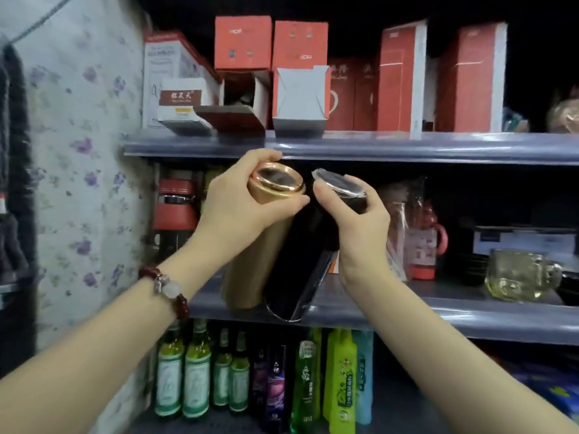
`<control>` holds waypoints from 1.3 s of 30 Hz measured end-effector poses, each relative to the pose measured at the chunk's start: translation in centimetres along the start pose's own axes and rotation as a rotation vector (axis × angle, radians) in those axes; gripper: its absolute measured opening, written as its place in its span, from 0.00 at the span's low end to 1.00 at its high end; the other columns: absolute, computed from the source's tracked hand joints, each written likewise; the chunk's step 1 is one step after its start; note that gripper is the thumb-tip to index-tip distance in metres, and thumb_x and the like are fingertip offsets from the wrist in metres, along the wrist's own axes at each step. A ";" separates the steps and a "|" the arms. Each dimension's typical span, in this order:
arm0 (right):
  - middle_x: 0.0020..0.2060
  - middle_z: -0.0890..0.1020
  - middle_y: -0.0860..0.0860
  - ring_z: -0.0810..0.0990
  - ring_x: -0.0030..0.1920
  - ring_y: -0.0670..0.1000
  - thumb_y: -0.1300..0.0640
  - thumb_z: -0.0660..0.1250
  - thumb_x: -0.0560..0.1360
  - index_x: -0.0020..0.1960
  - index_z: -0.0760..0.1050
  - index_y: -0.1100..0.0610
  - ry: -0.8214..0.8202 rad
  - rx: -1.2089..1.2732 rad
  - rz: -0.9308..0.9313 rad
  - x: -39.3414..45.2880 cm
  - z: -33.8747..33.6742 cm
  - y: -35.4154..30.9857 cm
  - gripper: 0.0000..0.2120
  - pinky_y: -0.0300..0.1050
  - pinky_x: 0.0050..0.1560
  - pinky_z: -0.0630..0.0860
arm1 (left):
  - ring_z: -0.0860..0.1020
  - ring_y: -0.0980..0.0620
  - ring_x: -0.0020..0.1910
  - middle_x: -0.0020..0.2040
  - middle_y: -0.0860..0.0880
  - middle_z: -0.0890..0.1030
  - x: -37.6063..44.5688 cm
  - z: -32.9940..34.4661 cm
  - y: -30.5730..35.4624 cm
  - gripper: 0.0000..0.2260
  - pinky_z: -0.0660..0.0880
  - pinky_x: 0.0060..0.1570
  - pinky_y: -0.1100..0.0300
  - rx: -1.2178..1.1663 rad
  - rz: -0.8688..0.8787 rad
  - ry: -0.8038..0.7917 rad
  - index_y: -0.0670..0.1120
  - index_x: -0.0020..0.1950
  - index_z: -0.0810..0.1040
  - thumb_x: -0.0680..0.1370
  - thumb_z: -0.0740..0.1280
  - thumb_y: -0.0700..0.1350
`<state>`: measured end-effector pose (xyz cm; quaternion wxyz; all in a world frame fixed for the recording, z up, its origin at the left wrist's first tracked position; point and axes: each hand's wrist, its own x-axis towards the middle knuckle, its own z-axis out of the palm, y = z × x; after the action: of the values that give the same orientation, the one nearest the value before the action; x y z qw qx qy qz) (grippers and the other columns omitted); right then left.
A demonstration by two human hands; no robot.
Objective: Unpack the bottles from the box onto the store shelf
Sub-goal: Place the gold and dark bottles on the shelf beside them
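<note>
1. The left hand curls round the top of a gold bottle, thumb on the near side of the neck and fingers over the far side just under its shiny rim.
2. The right hand pinches the upper end of a black bottle, thumb on the left of its clear-topped cap and fingers wrapped round the right.
3. Both forearms reach up and forward from the lower corners; the left wrist wears a beaded bracelet of dark red and pale beads.
4. The two bottles stand touching side by side at the front of the middle shelf, both tilted, their tops leaning apart; the black one's base hangs over the shelf edge.
5. Farther right on that shelf stand a red-capped bottle in a clear wrapper and a glass mug; to the left is a red and black flask.
6. The upper shelf carries red cartons, two lying open-ended, and a small white box with a brown label of Chinese characters too blurred to read.
7. Below, green-labelled bottles and bright green packs stand in rows; their print is unreadable.
</note>
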<state>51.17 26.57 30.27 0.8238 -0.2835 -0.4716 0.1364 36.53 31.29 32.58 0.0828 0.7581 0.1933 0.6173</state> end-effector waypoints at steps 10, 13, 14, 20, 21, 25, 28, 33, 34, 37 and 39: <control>0.48 0.83 0.46 0.82 0.50 0.46 0.52 0.78 0.64 0.55 0.76 0.49 0.139 -0.028 -0.130 4.0 -3.5 1.4 0.21 0.46 0.56 0.78 | 0.78 0.61 0.55 0.54 0.57 0.80 1.8 7.0 -1.3 0.32 0.74 0.59 0.62 0.002 0.026 0.108 0.54 0.63 0.73 0.61 0.78 0.55; 0.47 0.83 0.46 0.83 0.50 0.46 0.51 0.79 0.63 0.53 0.77 0.47 0.166 -0.039 -0.119 5.6 -4.1 2.3 0.21 0.48 0.57 0.78 | 0.79 0.60 0.52 0.52 0.57 0.81 2.6 8.4 -2.7 0.31 0.75 0.59 0.60 -0.024 -0.066 0.147 0.55 0.61 0.74 0.60 0.79 0.55; 0.48 0.83 0.45 0.82 0.51 0.46 0.50 0.79 0.62 0.54 0.77 0.47 0.170 -0.054 -0.110 6.0 -4.3 2.5 0.23 0.49 0.58 0.78 | 0.79 0.60 0.52 0.51 0.57 0.81 3.0 8.7 -3.1 0.30 0.75 0.58 0.61 -0.036 -0.097 0.154 0.56 0.60 0.74 0.60 0.79 0.55; 0.49 0.83 0.46 0.81 0.52 0.46 0.46 0.79 0.62 0.58 0.76 0.50 0.148 -0.166 -0.005 8.2 -5.0 4.9 0.27 0.44 0.55 0.77 | 0.77 0.61 0.49 0.47 0.60 0.79 5.2 10.0 -4.9 0.29 0.69 0.46 0.73 -0.070 -0.220 0.146 0.54 0.59 0.73 0.62 0.78 0.57; 0.49 0.83 0.46 0.81 0.52 0.47 0.45 0.78 0.62 0.58 0.76 0.50 0.145 -0.190 0.006 8.7 -4.8 5.2 0.27 0.42 0.53 0.77 | 0.77 0.63 0.48 0.45 0.61 0.78 5.7 10.2 -5.1 0.28 0.69 0.44 0.74 -0.065 -0.231 0.133 0.54 0.59 0.74 0.62 0.78 0.57; 0.55 0.79 0.49 0.77 0.53 0.49 0.42 0.75 0.65 0.64 0.70 0.53 0.110 -0.308 0.092 10.7 -3.7 5.7 0.33 0.41 0.49 0.70 | 0.77 0.60 0.47 0.45 0.61 0.77 7.4 11.2 -5.7 0.26 0.69 0.44 0.70 -0.061 -0.313 0.092 0.51 0.58 0.75 0.64 0.76 0.58; 0.61 0.75 0.53 0.73 0.55 0.53 0.40 0.72 0.68 0.70 0.63 0.52 0.074 -0.334 0.150 11.4 -2.8 6.7 0.37 0.43 0.54 0.66 | 0.74 0.55 0.51 0.49 0.54 0.77 8.2 11.9 -6.4 0.29 0.68 0.51 0.64 -0.069 -0.397 0.127 0.47 0.61 0.75 0.65 0.75 0.59; 0.61 0.75 0.55 0.74 0.56 0.55 0.36 0.69 0.69 0.69 0.62 0.53 0.022 -0.412 0.154 12.0 -1.2 8.6 0.37 0.46 0.53 0.68 | 0.77 0.50 0.55 0.54 0.50 0.81 8.8 12.0 -8.3 0.29 0.70 0.52 0.62 -0.076 -0.461 0.182 0.48 0.60 0.76 0.65 0.73 0.62; 0.60 0.76 0.55 0.74 0.57 0.56 0.36 0.68 0.69 0.70 0.63 0.53 0.012 -0.429 0.152 12.1 -0.9 8.9 0.37 0.46 0.53 0.69 | 0.78 0.49 0.57 0.55 0.49 0.81 8.7 11.9 -8.5 0.29 0.70 0.53 0.62 -0.069 -0.460 0.192 0.48 0.60 0.76 0.65 0.72 0.63; 0.59 0.76 0.55 0.75 0.57 0.57 0.36 0.68 0.69 0.70 0.63 0.53 0.014 -0.449 0.135 12.4 -0.4 9.9 0.36 0.46 0.53 0.69 | 0.77 0.49 0.58 0.55 0.50 0.80 8.4 11.6 -9.1 0.26 0.69 0.53 0.63 -0.067 -0.425 0.178 0.49 0.60 0.75 0.69 0.71 0.61; 0.60 0.77 0.55 0.75 0.60 0.58 0.35 0.67 0.69 0.69 0.63 0.54 0.024 -0.465 0.130 12.7 -0.3 10.3 0.36 0.49 0.56 0.71 | 0.76 0.49 0.59 0.56 0.50 0.79 8.2 11.4 -9.4 0.23 0.66 0.52 0.64 -0.070 -0.400 0.137 0.49 0.62 0.73 0.71 0.70 0.59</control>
<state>58.43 40.98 32.86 0.7312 -0.4970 -0.4614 0.0735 47.12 44.37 33.99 0.2165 0.6576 0.3236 0.6449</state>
